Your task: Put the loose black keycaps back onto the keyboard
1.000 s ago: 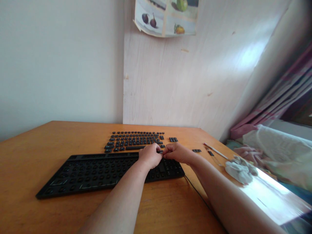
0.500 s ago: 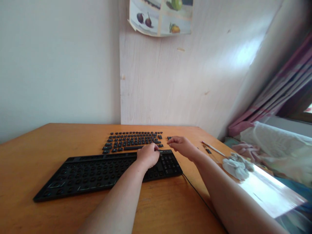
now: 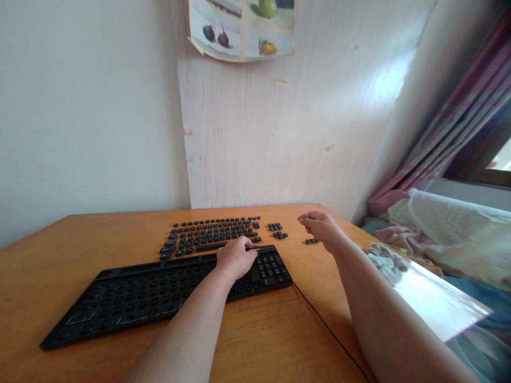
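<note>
A black keyboard [image 3: 147, 290] lies slantwise on the desk. Most of its left and middle part shows bare key sockets, while the number pad at its right end carries keycaps. My left hand [image 3: 236, 259] rests on the keyboard just left of the number pad, with its fingers curled at the back edge. My right hand [image 3: 321, 226] hovers over the desk to the right, fingertips pinched together; anything between them is too small to make out. Just below it lie a few loose keycaps [image 3: 311, 241]. Rows of removed keycaps [image 3: 211, 234] are laid out behind the keyboard.
Two small keycap groups [image 3: 275, 227] sit between the rows and my right hand. The keyboard cable [image 3: 327, 324] runs toward me across the wooden desk [image 3: 255, 340]. A crumpled cloth [image 3: 387, 263] and a shiny white sheet [image 3: 443, 300] are at the right edge.
My right hand has moved right, away from the keyboard, uncovering small keycap groups. My left hand stays at the keyboard. The view has shifted slightly to the right.
</note>
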`<state>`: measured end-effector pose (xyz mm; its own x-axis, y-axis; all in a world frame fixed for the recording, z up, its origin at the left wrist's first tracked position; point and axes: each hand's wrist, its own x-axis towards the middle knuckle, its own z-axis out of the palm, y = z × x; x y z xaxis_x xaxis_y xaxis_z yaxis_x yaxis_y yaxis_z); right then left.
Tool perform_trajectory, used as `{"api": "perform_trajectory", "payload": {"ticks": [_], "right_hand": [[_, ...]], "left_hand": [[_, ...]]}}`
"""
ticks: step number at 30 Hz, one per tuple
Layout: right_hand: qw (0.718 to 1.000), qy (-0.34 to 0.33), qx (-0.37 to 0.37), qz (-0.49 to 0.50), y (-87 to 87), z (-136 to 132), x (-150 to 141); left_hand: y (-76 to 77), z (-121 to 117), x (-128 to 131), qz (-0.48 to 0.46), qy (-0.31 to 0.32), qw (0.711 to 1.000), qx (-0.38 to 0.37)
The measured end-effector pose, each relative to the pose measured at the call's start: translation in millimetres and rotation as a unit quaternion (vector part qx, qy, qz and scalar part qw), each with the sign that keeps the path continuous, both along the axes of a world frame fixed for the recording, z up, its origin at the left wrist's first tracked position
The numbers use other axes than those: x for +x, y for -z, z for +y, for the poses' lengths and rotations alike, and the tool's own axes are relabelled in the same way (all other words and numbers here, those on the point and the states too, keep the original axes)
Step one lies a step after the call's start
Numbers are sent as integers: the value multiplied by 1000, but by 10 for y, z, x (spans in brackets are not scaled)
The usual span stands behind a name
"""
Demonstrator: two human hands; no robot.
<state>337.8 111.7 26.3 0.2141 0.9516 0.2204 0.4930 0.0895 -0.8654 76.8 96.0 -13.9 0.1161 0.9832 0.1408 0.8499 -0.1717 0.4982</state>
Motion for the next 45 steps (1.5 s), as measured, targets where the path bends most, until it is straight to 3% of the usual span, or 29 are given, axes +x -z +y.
{"api": "perform_trajectory", "payload": {"ticks": [7, 21, 31, 45], "right_hand": [[999, 49, -9, -6, -13, -21, 119], [995, 52, -27, -78, 83, 39, 319], [967, 31, -43, -249, 177, 129, 510], [933, 18, -131, -334, 380, 179, 552]], "left_hand": [[19, -5, -9, 11, 2, 1000, 8], [8, -14, -5, 18, 2, 1000, 19], [13, 9, -10, 11, 4, 1000, 15], [34, 22, -19, 7, 11, 1000, 22]]}}
